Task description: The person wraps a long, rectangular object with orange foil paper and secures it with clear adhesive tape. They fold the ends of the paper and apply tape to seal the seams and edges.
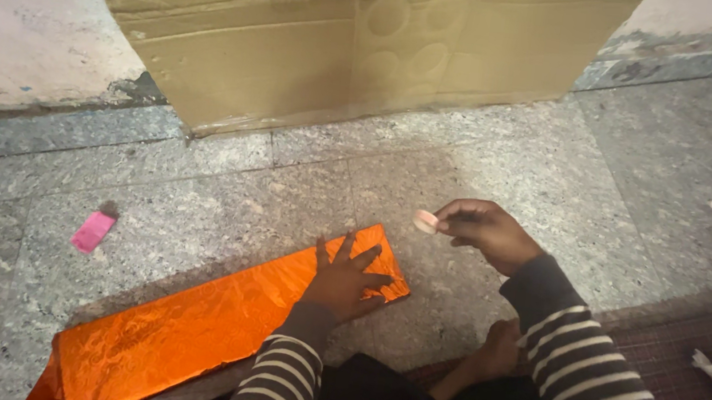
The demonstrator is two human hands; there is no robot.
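Crouched on a grey stone floor point(557, 160), a person presses the left hand point(347, 281) flat, fingers spread, on the right end of an orange foil-wrapped parcel point(199, 325). Meanwhile the right hand point(486, 233) pinches what looks like a small roll of tape point(426, 221) just above it. Its crinkly foil likely tears and slips easily, so flat pressure suits it.

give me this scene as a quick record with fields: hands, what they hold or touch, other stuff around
left hand: pressed flat, fingers spread, on long shiny orange foil-wrapped package
right hand: raised, pinching small pale round piece
surface: grey stone floor
behind: brown cardboard box
left of package: small pink paper scrap
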